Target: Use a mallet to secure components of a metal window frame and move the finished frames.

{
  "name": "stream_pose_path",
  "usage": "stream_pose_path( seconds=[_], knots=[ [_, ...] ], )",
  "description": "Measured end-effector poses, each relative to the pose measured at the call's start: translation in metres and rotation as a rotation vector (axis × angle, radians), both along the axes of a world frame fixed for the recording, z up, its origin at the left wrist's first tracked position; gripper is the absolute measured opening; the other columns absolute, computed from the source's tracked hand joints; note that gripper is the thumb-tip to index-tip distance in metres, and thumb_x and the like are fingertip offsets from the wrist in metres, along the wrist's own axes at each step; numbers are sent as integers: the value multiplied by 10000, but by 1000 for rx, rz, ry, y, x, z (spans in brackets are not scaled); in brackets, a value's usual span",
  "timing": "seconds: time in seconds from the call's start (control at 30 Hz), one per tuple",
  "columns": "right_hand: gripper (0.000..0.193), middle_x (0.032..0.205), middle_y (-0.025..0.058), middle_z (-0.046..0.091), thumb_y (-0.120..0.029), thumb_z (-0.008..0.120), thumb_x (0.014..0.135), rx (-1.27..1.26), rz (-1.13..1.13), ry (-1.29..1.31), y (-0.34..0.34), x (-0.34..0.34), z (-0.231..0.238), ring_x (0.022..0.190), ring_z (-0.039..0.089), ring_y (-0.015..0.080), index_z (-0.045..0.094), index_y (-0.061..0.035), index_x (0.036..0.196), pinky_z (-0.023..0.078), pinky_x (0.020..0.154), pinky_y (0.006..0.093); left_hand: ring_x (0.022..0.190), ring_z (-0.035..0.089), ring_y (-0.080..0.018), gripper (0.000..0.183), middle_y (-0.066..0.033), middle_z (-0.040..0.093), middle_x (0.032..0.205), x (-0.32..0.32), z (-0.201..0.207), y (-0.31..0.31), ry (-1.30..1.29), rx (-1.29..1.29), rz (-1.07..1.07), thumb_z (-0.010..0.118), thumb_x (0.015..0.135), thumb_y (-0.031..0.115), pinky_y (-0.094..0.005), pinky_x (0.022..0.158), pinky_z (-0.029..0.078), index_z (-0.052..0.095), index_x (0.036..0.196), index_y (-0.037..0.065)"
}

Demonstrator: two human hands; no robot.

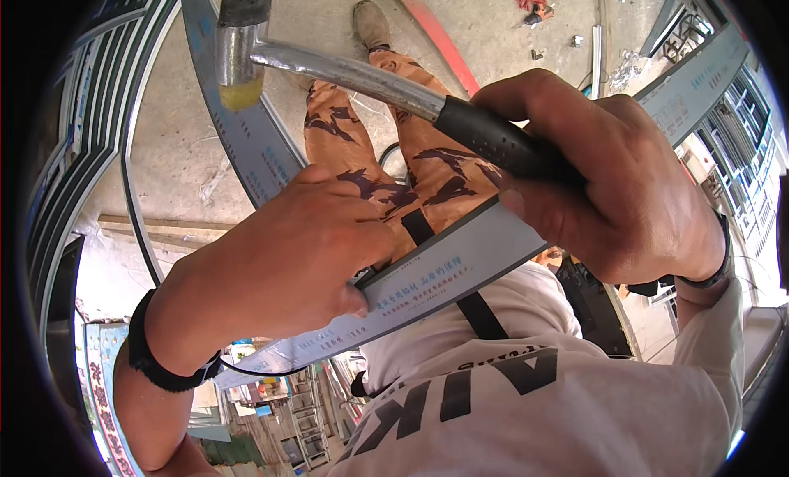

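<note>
Hands [608, 165] hold hammer [353, 78] and grey profile [444, 271], red strip [436, 33] on floor [304, 25] beyond.

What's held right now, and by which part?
Right grip holds the hammer by its black handle sleeve. Left grip clasps the grey profile over its far edge, thumb on the printed face.

The scene is brightly lit. Small glints are caught along the silver metal hammer shaft [353, 77]. The long dark-grey metal profiles [100, 119] at left are bowed by fisheye distortion; the corners are swallowed by black.
</note>
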State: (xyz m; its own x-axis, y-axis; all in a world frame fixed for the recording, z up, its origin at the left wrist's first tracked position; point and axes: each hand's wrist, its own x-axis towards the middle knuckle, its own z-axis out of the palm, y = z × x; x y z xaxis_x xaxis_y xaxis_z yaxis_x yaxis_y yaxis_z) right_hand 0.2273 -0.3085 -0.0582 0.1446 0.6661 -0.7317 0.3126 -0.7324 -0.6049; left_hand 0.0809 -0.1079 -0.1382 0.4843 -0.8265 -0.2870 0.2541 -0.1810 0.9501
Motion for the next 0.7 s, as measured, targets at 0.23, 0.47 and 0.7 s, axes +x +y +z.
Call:
stream_pose_path(
  seconds=[0.23, 0.47, 0.7],
  knots=[
    [424, 657, 116, 608, -156, 632, 843, 124, 18, 2, -3, 3, 4, 526, 627, 272, 499, 77, 1171, 480, 506, 337, 881, 563, -254, 388, -63, 581, 788, 5, 6, 1, 51, -3, -87, 840, 520, 173, -357, 895, 351, 628, 820, 50],
    [415, 653, 139, 612, -155, 637, 823, 133, 20, -6, 9, 7, 4, 555, 632, 300, 506, 51, 1159, 472, 511, 338, 998, 556, -284, 476, -96, 604, 950, 1, 24, 19, 35, 134, 71, 846, 501, 157, -409, 972, 363, 627, 909, 47],
    [404, 648, 144, 600, -113, 610, 799, 113, -27, -50, 34, 17, 14, 578, 615, 325, 505, 33, 1161, 455, 555, 348, 1246, 435, -447, 929, -257, 413, 1365, -98, 111, 23, -142, 691, 532, 881, 548, 235, -532, 991, 401, 422, 1317, -11]
  ],
)
